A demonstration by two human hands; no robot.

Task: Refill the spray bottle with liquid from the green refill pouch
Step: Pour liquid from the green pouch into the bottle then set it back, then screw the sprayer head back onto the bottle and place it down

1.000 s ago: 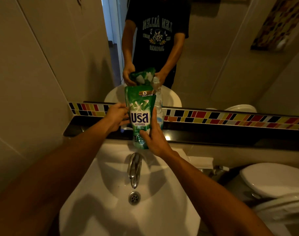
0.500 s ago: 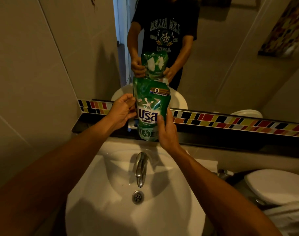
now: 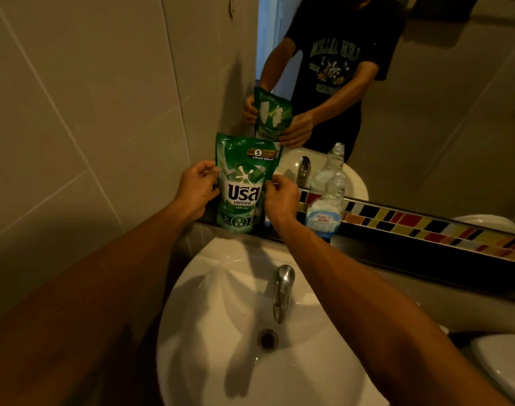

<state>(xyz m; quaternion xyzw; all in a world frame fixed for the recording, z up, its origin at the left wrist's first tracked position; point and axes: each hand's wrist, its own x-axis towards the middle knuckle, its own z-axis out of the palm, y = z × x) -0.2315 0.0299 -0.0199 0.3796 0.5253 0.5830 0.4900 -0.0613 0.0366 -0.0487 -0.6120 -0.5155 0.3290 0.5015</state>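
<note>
While the white sink (image 3: 221,376) took up most of the lower view, with its chrome tap (image 3: 282,291) pointing down at the drain, the work sat on the dark ledge (image 3: 397,253) behind it, under the mirror (image 3: 441,112).

Green refill pouch (image 3: 241,183): upright, base on or just above the ledge at its left end, against the tiled wall; printed face toward the camera. Top edge appeared sealed; no cut or open spout could be made out.

Clear bottle (image 3: 326,206): on the ledge just right of the pouch, not touching it, blue label low on its body. Neck looked bare, no trigger head visible. Presumably this was the spray bottle to be filled.

Left hand (image 3: 196,187): curled against the pouch's left edge, fingers pinching the film.
Right hand (image 3: 281,197): at the right edge, thumb and fingers likewise pinching the pouch.

Step judged: pouch held on both sides, not yet opened or poured; task at an early stage.

Next move calls for: opening a top corner, bringing that corner over the narrow bottle neck, one hand steadying the bottle. Soft pouch may gush if squeezed; tilt slowly.
</note>
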